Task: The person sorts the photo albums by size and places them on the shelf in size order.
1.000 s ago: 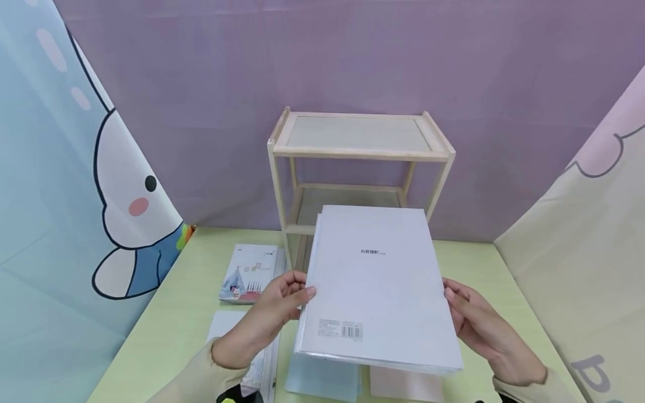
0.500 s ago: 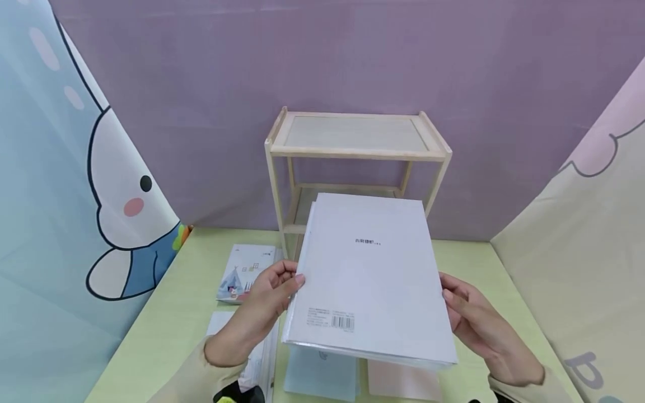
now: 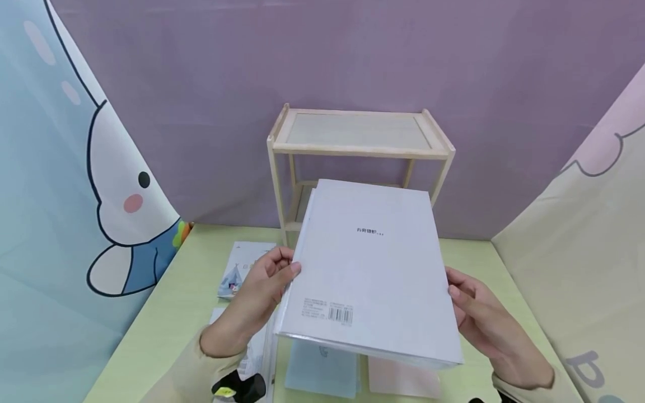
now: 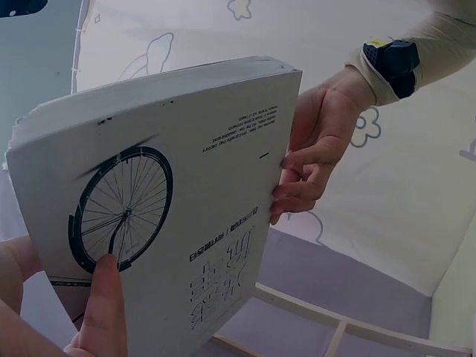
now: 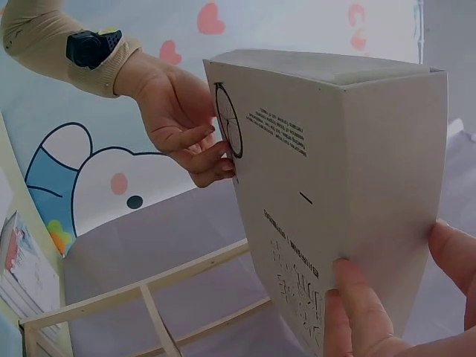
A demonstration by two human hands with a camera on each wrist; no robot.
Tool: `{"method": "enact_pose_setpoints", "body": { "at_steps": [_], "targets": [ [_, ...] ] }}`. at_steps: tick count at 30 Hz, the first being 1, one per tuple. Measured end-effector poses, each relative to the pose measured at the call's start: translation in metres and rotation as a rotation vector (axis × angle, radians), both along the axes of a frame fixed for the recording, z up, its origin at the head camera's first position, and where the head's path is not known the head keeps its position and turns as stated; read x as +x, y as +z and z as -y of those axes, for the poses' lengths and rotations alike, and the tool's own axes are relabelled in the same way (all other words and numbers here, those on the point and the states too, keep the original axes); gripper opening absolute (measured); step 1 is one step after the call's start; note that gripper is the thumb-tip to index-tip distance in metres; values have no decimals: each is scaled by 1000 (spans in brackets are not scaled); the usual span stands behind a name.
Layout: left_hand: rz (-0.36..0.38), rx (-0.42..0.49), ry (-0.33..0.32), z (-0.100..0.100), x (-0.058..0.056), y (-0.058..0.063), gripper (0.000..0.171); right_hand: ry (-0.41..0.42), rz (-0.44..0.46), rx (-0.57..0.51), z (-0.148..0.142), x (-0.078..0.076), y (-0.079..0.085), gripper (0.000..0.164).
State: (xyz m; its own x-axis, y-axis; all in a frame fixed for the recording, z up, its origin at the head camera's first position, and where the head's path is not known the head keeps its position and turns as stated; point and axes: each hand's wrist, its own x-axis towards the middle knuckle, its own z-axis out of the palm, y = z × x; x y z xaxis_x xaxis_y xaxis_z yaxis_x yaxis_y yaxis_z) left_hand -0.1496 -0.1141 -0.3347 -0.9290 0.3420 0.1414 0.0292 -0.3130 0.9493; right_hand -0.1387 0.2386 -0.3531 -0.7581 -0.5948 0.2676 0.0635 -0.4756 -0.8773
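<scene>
A thick white book (image 3: 373, 268) with a barcode low on its upper cover is held up over the table, tilted. My left hand (image 3: 259, 296) pinches its left edge, thumb on the top cover and fingers below. On the right edge my right hand (image 3: 491, 322) grips it the same way. The wrist views show the underside of this book (image 4: 216, 163) with a bicycle wheel picture and printed text. In the right wrist view the book's spine (image 5: 394, 186) lies between the right hand's thumb and fingers.
Behind the book stands a pale wooden shelf rack (image 3: 360, 131). To the left lie an illustrated book (image 3: 234, 271) and a white stack (image 3: 257, 358), partly hidden by my left arm. A blue notebook (image 3: 322, 369) and a pink notebook (image 3: 403, 378) lie at the table's front.
Both hands have raised the white book and carried it slightly forward, toward the rack, so it covers more of the lower shelf. The grip stays the same.
</scene>
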Motion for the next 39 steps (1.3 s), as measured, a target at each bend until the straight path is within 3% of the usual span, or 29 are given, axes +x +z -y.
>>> {"method": "enact_pose_setpoints", "body": {
  "at_steps": [10,19,25,39],
  "targets": [
    [-40,50,5,1,2,14,21,5,-13,-20,3,2,14,38],
    [-88,62,-13,1,1,26,22,-73,-24,-3,5,5,21,38],
    [-116,56,-19,2,-1,31,22,-74,-33,-17,5,5,27,38],
    [-64,50,-9,7,-8,46,16,-157,-54,25,7,-6,44,38]
  ]
}}
